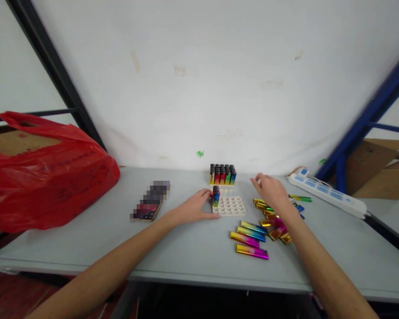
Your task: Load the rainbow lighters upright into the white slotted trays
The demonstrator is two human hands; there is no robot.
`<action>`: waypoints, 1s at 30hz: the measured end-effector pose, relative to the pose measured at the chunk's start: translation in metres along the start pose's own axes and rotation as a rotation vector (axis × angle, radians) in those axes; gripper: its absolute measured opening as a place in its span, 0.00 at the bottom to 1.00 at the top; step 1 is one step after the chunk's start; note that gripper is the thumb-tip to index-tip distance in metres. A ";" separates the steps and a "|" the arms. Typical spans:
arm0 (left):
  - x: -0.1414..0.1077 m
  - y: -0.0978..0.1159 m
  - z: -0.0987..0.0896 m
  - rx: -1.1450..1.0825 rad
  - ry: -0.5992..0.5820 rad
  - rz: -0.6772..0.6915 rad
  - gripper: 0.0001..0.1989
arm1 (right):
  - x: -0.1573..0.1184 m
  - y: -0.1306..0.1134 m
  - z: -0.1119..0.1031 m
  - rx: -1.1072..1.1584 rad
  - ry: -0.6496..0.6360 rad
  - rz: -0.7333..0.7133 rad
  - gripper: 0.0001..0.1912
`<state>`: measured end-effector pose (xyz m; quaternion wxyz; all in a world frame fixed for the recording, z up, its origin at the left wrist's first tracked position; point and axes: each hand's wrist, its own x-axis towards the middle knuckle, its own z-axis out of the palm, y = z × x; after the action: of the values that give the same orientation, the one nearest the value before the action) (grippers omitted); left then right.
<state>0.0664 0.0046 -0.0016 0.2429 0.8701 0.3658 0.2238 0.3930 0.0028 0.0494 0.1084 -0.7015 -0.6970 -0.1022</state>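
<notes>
A white tray point(231, 206) with rows of round holes lies mid-table, and a few upright lighters point(216, 196) with black tops stand at its left end. My left hand point(196, 207) grips the tray's left end, its thumb at the near corner and its fingers by the standing lighters. My right hand point(271, 190) is raised above a loose pile of shiny lighters point(275, 223), its fingers loosely curled and slightly apart, with nothing visible in them. Nearer the front edge, several gradient lighters point(252, 251) lie side by side, yellow to pink or blue.
Behind the tray, against the wall, stands a filled block of lighters point(222, 175). A phone point(151, 206), partly blurred, lies at left beside a red plastic bag point(53, 177). A white power strip point(329, 195) runs along the right, near a cardboard box point(375, 168) and blue frame.
</notes>
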 end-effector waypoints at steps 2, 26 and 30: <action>0.000 0.002 -0.001 0.002 -0.011 -0.009 0.45 | 0.004 0.036 0.005 -0.079 -0.061 0.176 0.22; 0.000 0.000 0.000 0.006 -0.002 0.004 0.45 | 0.021 0.070 0.042 0.102 -0.097 0.232 0.20; 0.000 0.000 0.000 -0.006 -0.001 0.014 0.44 | 0.025 0.063 0.037 0.495 0.133 0.170 0.21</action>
<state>0.0663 0.0043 -0.0018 0.2443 0.8720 0.3590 0.2259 0.4561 0.0375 0.0211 0.3307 -0.7014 -0.6305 0.0350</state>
